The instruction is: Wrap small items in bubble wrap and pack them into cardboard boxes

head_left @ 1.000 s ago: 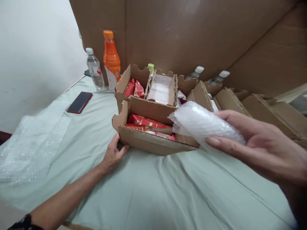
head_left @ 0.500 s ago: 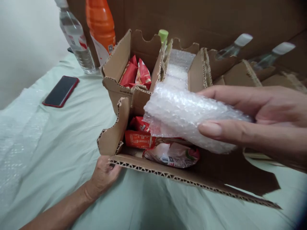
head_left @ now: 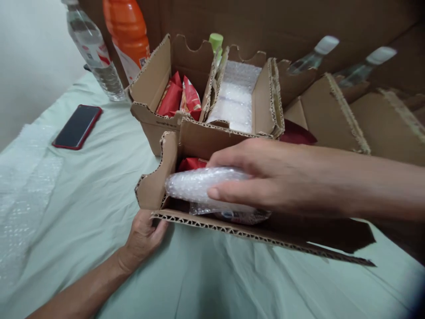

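A rolled piece of bubble wrap (head_left: 187,184) is pinched between the thumb and fingers of my right hand (head_left: 259,170). It lies inside the near cardboard box (head_left: 151,192), its left end close to the box's left wall. Under the roll, part of a red snack packet (head_left: 191,164) shows, along with a whitish packet (head_left: 247,217) by the front edge; the roll and my hand cover the rest. My left hand (head_left: 142,237) grips this box at its lower front left corner, some of its fingers hidden beneath the cardboard.
Behind stand a box with red packets (head_left: 171,95) and another holding bubble wrap (head_left: 237,95). More cardboard boxes (head_left: 328,115) and white-capped bottles (head_left: 327,44) are at right. A phone (head_left: 78,126), clear bottle (head_left: 96,57), orange bottle (head_left: 128,31) and bubble-wrap sheet (head_left: 26,190) are left.
My right hand has moved left and down, bringing the bubble wrap roll from above the near box into it. My left hand keeps its place at the corner.
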`<state>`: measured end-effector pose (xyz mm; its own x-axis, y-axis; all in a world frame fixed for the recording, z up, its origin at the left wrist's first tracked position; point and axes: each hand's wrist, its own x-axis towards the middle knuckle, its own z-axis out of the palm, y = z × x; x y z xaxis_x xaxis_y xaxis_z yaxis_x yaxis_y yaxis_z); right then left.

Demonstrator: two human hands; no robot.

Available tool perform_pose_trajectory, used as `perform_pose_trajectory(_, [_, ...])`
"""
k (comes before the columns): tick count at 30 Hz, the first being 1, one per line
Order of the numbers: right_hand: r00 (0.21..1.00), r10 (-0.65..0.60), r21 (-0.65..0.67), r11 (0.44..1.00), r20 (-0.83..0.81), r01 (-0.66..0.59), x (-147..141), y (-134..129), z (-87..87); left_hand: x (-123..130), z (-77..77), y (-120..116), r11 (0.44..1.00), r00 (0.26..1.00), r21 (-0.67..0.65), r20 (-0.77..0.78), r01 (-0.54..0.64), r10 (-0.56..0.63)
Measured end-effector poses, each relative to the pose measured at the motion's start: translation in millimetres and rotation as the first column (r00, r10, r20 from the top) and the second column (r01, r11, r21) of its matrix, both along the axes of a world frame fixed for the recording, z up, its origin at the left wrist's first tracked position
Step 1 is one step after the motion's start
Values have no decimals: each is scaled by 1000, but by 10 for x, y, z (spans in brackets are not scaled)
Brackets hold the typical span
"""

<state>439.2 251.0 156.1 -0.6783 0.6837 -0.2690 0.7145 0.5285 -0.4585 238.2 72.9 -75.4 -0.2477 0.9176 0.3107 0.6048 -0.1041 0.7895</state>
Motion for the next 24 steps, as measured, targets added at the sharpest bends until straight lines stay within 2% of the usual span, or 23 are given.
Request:
perform_pose_trajectory(3, [953, 223, -84, 974, 207, -210, -300, -45, -14, 37, 66, 68, 989, 995, 143, -97, 25, -11])
perform_pose_trajectory(5, [905, 301, -45, 952, 301, -301, -492, -121, -18, 50, 107, 98, 987, 993, 153, -115, 53, -35])
perform_pose_trajectory(8, [815, 383, -62, 916, 436, -397, -720, -207, -33, 55, 158, 121, 987, 991, 137, -112, 85, -70])
perform_pose_trajectory(9, [809, 381, -74, 917, 447, -391, -763, -209, -36, 55, 172, 126, 987, 991, 134, -111, 86, -71])
perform_pose_trajectory(11, [858, 332, -79, 941, 392, -328, -785, -168, -29, 58, 194, 136, 988, 991, 128, -114, 85, -71])
perform_pose_trajectory(13, [916, 288, -102, 957, 279, -270, -726, -92, -2, 63, 209, 146, 988, 990, 126, -113, 93, -79])
perform_pose_trajectory(16, [936, 296, -181, 948, 189, -263, -586, 1, 22, 68, 217, 161, 985, 990, 133, -102, 107, -94])
perform_pose_trajectory(19, [924, 290, -146, 954, 249, -260, -531, -10, -30, 66, 217, 171, 986, 991, 130, -96, 104, -92])
perform_pose_trajectory(24, [905, 286, -87, 958, 315, -272, -598, -171, -120, 63, 222, 183, 985, 990, 116, -80, 125, -116])
